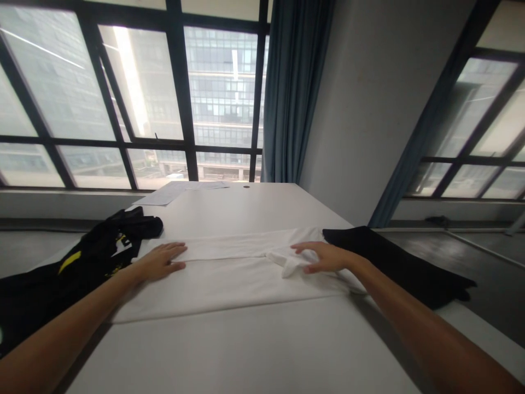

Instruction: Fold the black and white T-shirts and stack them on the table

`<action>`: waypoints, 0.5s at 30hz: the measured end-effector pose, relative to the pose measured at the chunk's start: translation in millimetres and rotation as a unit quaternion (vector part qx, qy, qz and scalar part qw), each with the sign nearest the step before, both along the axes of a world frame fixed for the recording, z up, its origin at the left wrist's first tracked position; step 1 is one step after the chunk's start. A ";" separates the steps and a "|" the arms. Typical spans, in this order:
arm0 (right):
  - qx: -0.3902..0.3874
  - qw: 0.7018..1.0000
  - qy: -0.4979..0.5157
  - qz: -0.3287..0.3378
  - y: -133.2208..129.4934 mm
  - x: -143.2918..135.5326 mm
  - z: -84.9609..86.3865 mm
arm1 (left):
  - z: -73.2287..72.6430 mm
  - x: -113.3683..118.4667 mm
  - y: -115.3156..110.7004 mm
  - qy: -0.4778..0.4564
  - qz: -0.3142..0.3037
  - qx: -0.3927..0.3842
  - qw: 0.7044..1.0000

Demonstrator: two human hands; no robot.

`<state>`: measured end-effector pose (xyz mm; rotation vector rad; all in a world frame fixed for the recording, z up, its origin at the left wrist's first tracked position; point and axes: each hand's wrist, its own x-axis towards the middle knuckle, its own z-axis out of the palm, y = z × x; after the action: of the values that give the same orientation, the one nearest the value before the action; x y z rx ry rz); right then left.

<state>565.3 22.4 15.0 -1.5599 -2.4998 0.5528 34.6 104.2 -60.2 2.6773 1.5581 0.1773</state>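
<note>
A white garment (229,279), partly folded, lies across the white table in front of me. A fold line runs along its length, and a small crumpled flap (289,264) stands up near its right end. My left hand (164,260) rests flat on the garment's left part, fingers stretched to the right. Over the right end, beside the crumpled flap, is my right hand (324,256), with its fingers apart and slightly bent. I cannot tell whether its fingertips touch the cloth.
Black clothing with yellow and white print (82,262) is heaped at the left table edge. A folded black cloth (394,262) lies on the right. Papers (168,191) lie at the table's far left. Behind are windows, a blue curtain (297,93) and a pillar (369,109).
</note>
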 end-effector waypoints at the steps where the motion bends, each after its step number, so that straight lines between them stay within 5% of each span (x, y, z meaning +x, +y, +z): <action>1: -0.022 1.000 -0.010 0.012 2.3 -4.9 -1.8 | -5.0 0.0 1.2 0.000 0.004 -0.004 1.000; 4: -0.001 1.000 -0.005 0.028 8.3 -13.8 -3.9 | -14.5 -1.9 2.7 0.007 0.019 -0.025 0.999; 8: 0.177 0.981 0.044 -0.063 6.9 -18.6 6.2 | -16.0 -1.5 -0.4 0.018 0.033 -0.048 0.998; 10: 0.204 0.975 0.024 -0.082 -1.4 -20.2 12.0 | -14.9 0.1 -2.5 0.021 0.038 -0.048 0.998; 12: 0.129 0.989 -0.042 -0.056 -13.9 -19.9 15.4 | -14.1 1.4 -3.9 0.022 0.040 -0.048 0.998; 15: -0.098 0.986 -0.123 -0.047 -31.3 -14.5 14.3 | -14.0 1.7 -4.3 0.021 0.039 -0.051 0.998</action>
<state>550.9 -8.8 29.3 -1.9163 -2.5943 0.6456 36.3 99.9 -74.2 2.5601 1.6379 0.0426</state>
